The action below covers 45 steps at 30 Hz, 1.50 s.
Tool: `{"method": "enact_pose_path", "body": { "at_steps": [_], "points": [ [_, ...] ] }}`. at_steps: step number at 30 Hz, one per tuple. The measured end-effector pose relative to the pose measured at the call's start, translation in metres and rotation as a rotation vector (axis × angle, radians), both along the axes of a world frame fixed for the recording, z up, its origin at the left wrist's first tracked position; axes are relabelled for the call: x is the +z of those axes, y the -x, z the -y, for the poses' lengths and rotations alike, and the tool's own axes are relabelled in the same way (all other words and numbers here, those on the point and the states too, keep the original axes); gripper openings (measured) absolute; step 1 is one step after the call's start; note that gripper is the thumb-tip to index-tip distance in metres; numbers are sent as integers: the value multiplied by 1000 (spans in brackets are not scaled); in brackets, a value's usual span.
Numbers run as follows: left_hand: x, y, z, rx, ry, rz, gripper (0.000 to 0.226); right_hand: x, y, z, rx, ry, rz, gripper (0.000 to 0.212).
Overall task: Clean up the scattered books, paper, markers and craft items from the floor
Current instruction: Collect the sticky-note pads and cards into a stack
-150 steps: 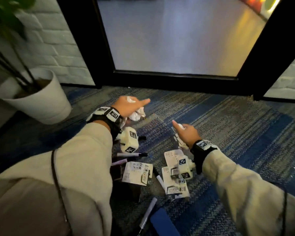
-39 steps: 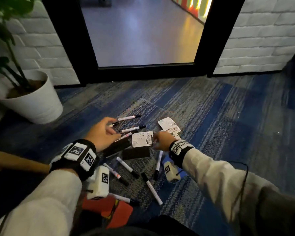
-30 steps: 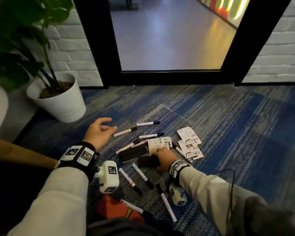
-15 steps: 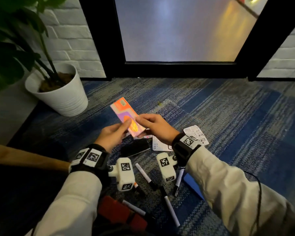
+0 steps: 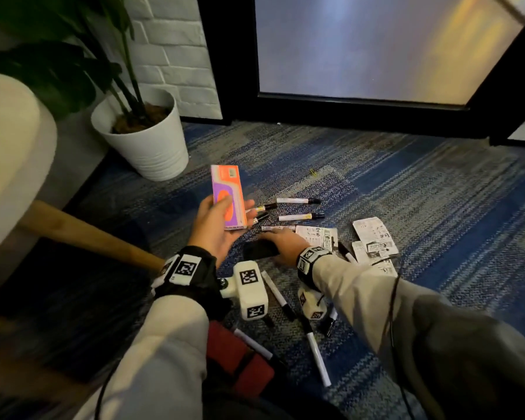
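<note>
Holding the orange-and-purple booklet (image 5: 227, 197) clear of the floor, your left grip (image 5: 220, 230) is clamping it near its lower end. The thumb is lying across the front cover and the fingers are wrapping behind. The booklet is standing nearly upright, with its top leaning a little to the left.

Just to the right and lower, your right grip (image 5: 282, 242) is resting palm-down on a flat black item (image 5: 259, 250) that is lying on the carpet (image 5: 437, 207). The fingers are touching its top, but you cannot tell whether they are curling round it or only pressing on it.

Beyond both hands, two white markers (image 5: 297, 200) with black caps are lying roughly parallel, and the tips of others are showing past the booklet's edge. Printed paper slips (image 5: 372, 234) are lying overlapped to the right of your right wrist, with one more just beyond the right hand.

Nearer you, more markers are lying scattered between your forearms, among them one long marker (image 5: 317, 357). A red item (image 5: 240, 359) is sitting beside your left sleeve (image 5: 170, 344). White tagged cubes (image 5: 252, 291) are hanging off both wristbands.

Farther left, a white plant pot (image 5: 147, 144) is standing by the brick wall (image 5: 176, 56), and a black-framed glass door (image 5: 361, 47) is filling the far side.
</note>
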<state>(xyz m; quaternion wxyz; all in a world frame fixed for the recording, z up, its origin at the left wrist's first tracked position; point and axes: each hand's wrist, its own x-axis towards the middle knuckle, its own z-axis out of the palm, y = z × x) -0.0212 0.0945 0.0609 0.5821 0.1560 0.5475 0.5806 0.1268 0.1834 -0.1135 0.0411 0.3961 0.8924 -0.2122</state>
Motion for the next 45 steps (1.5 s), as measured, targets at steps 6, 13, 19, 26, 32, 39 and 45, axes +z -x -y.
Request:
{"method": "enact_pose_path", "body": {
  "at_steps": [6,13,19,26,32,39,45],
  "points": [
    [-17,22,22,-102,121,-66,38,6,-23,10,-229,-66,-42,53],
    [-8,22,30,-67,88,41,45,79,-21,32,-960,504,-1098,24],
    [3,22,43,-4,-16,110,52,173,8,70,-661,993,-1332,23],
    [-5,50,72,-79,-52,72,45,183,56,93,-424,724,-1053,27],
    [-30,85,88,233,63,-116,39,145,70,108,-485,444,-848,11],
    [-39,110,91,310,61,-73,53,47,66,154,-38,427,-80,38],
    [-40,101,83,231,33,-75,20,11,67,162,-30,411,80,61]
  ]
}}
